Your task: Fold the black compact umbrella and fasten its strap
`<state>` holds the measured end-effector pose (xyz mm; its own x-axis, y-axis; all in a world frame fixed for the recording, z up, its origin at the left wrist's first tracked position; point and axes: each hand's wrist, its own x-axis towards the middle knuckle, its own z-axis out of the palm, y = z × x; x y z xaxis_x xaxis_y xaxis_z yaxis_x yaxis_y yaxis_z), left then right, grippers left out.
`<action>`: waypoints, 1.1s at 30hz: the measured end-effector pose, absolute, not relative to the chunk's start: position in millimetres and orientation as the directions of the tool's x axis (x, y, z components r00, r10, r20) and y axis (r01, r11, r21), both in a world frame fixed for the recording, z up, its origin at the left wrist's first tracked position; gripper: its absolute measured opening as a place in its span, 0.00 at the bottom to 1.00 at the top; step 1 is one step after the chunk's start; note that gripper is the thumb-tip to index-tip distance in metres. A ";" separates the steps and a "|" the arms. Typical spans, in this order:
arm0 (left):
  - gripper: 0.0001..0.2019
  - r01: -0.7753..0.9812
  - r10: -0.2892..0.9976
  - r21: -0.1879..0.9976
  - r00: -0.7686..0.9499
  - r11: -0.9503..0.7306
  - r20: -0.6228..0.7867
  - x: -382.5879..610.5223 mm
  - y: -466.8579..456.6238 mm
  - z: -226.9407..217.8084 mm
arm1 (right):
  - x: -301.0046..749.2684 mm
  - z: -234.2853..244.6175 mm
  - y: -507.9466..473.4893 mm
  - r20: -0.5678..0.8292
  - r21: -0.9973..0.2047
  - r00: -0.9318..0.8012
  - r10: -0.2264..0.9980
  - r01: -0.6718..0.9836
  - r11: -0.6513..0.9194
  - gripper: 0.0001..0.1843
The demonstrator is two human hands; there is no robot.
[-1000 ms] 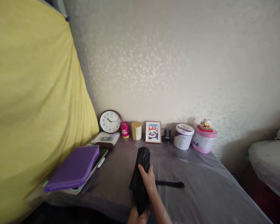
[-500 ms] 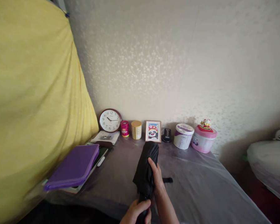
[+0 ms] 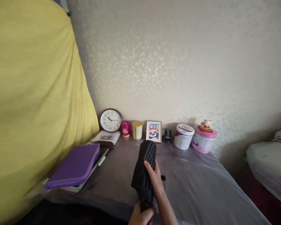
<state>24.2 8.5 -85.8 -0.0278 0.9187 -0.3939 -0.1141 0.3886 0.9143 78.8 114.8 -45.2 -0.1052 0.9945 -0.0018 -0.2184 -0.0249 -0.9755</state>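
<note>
A folded black umbrella (image 3: pixel 141 172) is held upright over the near part of the table, tilted a little, its top pointing away from me. My left hand (image 3: pixel 142 215) is closed around its handle at the bottom. Against the right side of the folded cloth lies my right hand (image 3: pixel 156 179), its thumb across the front and its other fingers wrapped behind, partly hidden. A short black strap end (image 3: pixel 163 177) shows just right of my right hand.
On the grey-covered table (image 3: pixel 192 187), a purple folder (image 3: pixel 73 165) lies at left. Along the wall stand a clock (image 3: pixel 111 120), a pink can (image 3: pixel 125 129), a yellow canister (image 3: pixel 137 130), a panda picture frame (image 3: pixel 154 132), a black device (image 3: pixel 167 136) and two tubs (image 3: pixel 184 137).
The umbrella has turned slightly and shifted a little left. My right hand has moved left over the cloth, and less of the strap shows. My left hand has shifted slightly right.
</note>
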 end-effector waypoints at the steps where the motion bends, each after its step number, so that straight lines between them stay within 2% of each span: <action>1: 0.15 -0.101 0.921 0.918 -0.042 0.383 -0.388 23.5 9.6 -86.3 | 77.9 -46.1 113.6 0.018 -0.982 -0.079 0.997 -0.190 0.003 0.32; 4: 0.16 -0.079 0.928 0.930 -0.075 0.360 -0.366 20.2 14.1 -91.8 | 74.0 -48.1 109.6 0.052 -0.993 -0.010 0.999 -0.107 0.051 0.34; 7: 0.19 0.030 0.947 0.965 -0.206 0.259 -0.248 16.7 19.6 -100.7 | 68.7 -49.6 106.5 0.058 -0.997 0.019 0.998 -0.052 0.059 0.36; 10: 0.23 0.204 0.939 0.956 -0.313 0.213 -0.142 13.9 22.5 -104.1 | 65.1 -50.7 105.4 0.048 -0.997 0.056 0.997 -0.052 0.051 0.37; 12: 0.22 0.232 0.944 0.950 -0.303 0.208 -0.132 12.2 21.5 -99.3 | 65.3 -51.5 106.0 0.031 -0.995 0.054 0.998 -0.094 0.036 0.36; 14: 0.21 0.185 0.959 0.963 -0.241 0.195 -0.148 10.8 18.5 -90.4 | 67.7 -52.4 107.1 0.005 -0.986 0.031 1.000 -0.168 0.010 0.33; 17: 0.17 0.013 0.965 0.965 -0.022 0.263 -0.262 9.0 13.4 -78.5 | 73.3 -53.0 107.8 -0.073 -0.949 -0.055 0.996 -0.304 -0.086 0.30; 20: 0.16 -0.285 0.933 0.906 0.271 0.313 -0.238 8.9 10.2 -76.6 | 78.1 -51.9 106.0 -0.134 -0.888 -0.180 0.975 -0.414 -0.198 0.29; 23: 0.18 -0.369 0.899 0.853 0.374 0.370 -0.228 12.1 8.7 -81.7 | 81.1 -50.1 103.6 -0.136 -0.867 -0.250 0.959 -0.438 -0.237 0.30; 25: 0.16 -0.347 0.906 0.859 0.333 0.377 -0.263 15.2 8.3 -85.8 | 82.0 -49.9 103.1 -0.124 -0.886 -0.246 0.961 -0.409 -0.219 0.30; 29: 0.15 -0.167 0.936 0.921 0.089 0.351 -0.340 18.5 9.6 -94.5 | 80.3 -53.0 105.0 -0.118 -0.931 -0.167 0.979 -0.323 -0.168 0.29; 33: 0.20 0.080 0.955 0.967 -0.198 0.242 -0.223 15.0 12.1 -104.1 | 75.3 -59.2 107.0 -0.081 -0.964 -0.044 0.996 -0.250 -0.090 0.28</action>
<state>15.0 12.1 -104.1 -0.1982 0.9545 -0.2228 0.0796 0.2422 0.9670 75.3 107.0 -59.2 -0.0441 0.9957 -0.0812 -0.2501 -0.0897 -0.9641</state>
